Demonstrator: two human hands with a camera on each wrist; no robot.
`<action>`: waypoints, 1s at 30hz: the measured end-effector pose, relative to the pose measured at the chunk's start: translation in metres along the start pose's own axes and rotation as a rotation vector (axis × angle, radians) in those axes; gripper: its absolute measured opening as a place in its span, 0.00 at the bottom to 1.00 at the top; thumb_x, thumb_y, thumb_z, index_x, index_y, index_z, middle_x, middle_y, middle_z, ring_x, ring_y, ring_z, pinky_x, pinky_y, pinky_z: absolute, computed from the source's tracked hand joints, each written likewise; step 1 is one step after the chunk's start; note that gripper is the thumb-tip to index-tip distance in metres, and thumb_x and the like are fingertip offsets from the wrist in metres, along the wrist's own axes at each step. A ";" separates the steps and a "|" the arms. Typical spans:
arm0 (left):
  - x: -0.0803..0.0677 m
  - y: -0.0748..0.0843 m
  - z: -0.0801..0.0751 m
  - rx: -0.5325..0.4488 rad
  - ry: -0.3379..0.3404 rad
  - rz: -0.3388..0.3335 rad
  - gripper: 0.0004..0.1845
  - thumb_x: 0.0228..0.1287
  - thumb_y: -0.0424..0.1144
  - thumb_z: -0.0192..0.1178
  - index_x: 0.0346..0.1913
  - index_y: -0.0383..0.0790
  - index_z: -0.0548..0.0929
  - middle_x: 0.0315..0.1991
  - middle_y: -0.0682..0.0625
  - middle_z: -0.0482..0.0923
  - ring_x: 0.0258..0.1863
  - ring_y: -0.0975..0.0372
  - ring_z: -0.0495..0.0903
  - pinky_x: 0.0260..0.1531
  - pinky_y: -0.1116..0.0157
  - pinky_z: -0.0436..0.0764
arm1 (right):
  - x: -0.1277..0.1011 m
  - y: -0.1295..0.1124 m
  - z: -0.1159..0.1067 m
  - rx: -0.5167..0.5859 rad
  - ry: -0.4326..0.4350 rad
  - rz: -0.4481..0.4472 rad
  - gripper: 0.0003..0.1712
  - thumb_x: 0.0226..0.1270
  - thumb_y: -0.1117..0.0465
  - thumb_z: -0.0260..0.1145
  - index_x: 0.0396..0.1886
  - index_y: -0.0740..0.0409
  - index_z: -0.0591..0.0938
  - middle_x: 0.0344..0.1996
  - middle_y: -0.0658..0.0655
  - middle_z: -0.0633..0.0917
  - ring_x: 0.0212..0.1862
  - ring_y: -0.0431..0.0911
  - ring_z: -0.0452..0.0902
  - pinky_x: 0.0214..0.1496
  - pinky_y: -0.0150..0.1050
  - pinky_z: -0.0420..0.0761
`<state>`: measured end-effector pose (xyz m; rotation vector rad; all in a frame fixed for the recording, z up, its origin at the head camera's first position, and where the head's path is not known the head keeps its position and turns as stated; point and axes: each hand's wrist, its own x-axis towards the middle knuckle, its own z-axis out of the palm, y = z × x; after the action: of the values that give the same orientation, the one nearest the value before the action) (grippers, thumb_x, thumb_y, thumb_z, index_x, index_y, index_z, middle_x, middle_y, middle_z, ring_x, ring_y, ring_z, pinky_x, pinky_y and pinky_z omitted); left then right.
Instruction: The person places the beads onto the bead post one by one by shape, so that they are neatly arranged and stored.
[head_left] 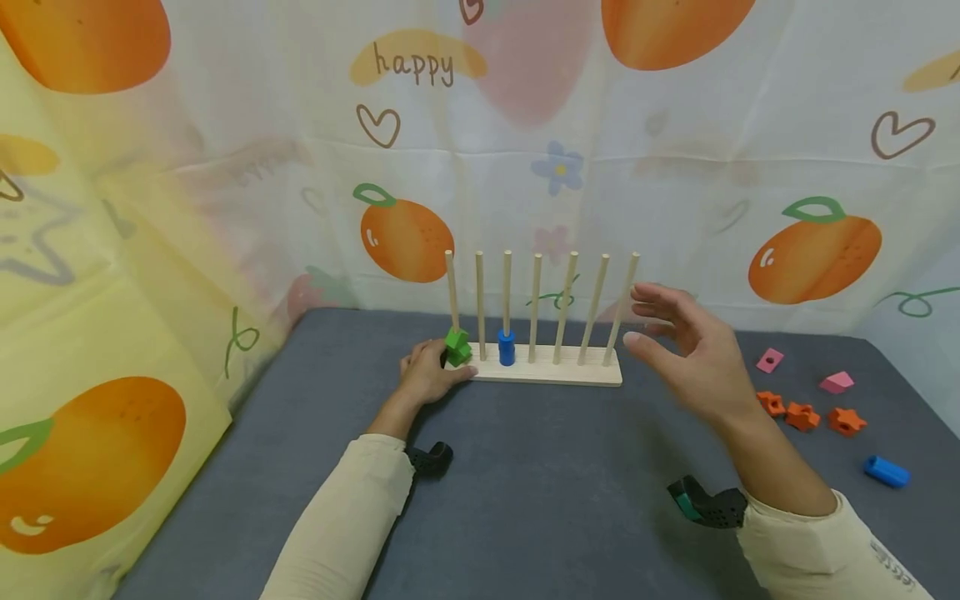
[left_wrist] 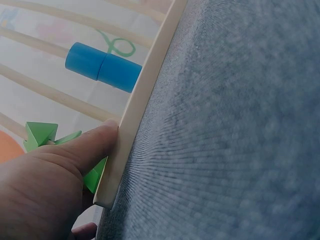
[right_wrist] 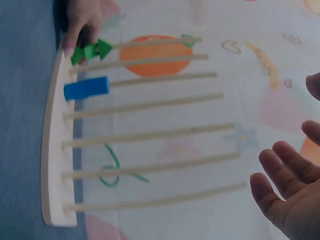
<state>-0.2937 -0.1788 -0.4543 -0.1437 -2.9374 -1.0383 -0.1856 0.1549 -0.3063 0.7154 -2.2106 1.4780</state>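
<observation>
The wooden peg rack (head_left: pixel 551 374) stands on the grey desk (head_left: pixel 540 492) between the two hands, its seven upright pegs rising from a flat base. The left hand (head_left: pixel 429 377) rests at the rack's left end, fingers bent around the corner of the base and a fingertip (left_wrist: pixel 107 131) pressing its front edge. Right against those fingers, a green star block (head_left: pixel 457 347) sits at the bottom of the first peg; whether the hand actually touches it cannot be told. Two pegs further from that hand, a blue cylinder (head_left: pixel 507 347) sits low on the third peg.

The right hand (head_left: pixel 693 354) hovers just beside the rack's right end, near the upper part of the last peg, palm turned toward the pegs and fingers spread and relaxed, holding nothing.

Beyond the right hand, loose blocks lie on the desk: two pink pieces (head_left: pixel 770 360), three orange star blocks (head_left: pixel 802 415) and, nearer the person, another blue cylinder block (head_left: pixel 887 472). A fruit-printed cloth (head_left: pixel 675 167) hangs behind the rack.
</observation>
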 end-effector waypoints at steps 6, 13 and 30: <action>-0.002 0.000 0.002 0.001 -0.002 -0.003 0.34 0.57 0.55 0.68 0.63 0.40 0.75 0.63 0.42 0.70 0.67 0.48 0.57 0.60 0.49 0.50 | -0.017 0.002 -0.025 -0.048 0.027 -0.040 0.33 0.58 0.80 0.64 0.65 0.66 0.72 0.59 0.56 0.76 0.58 0.45 0.72 0.54 0.31 0.70; -0.003 0.001 0.003 -0.007 0.006 -0.007 0.36 0.57 0.55 0.68 0.65 0.40 0.73 0.63 0.41 0.70 0.66 0.47 0.57 0.60 0.49 0.50 | -0.036 0.011 -0.055 -0.104 0.113 0.007 0.33 0.58 0.82 0.63 0.64 0.67 0.72 0.59 0.58 0.77 0.57 0.43 0.72 0.53 0.29 0.71; -0.001 0.001 0.002 -0.013 0.014 -0.005 0.37 0.57 0.54 0.69 0.65 0.39 0.73 0.63 0.41 0.70 0.66 0.48 0.58 0.60 0.49 0.50 | -0.091 0.067 -0.122 -0.348 0.458 0.186 0.28 0.65 0.77 0.60 0.65 0.60 0.75 0.52 0.38 0.76 0.50 0.31 0.70 0.49 0.21 0.65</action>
<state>-0.2930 -0.1767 -0.4554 -0.1282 -2.9211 -1.0543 -0.1496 0.3074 -0.3620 0.0504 -2.1221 1.1438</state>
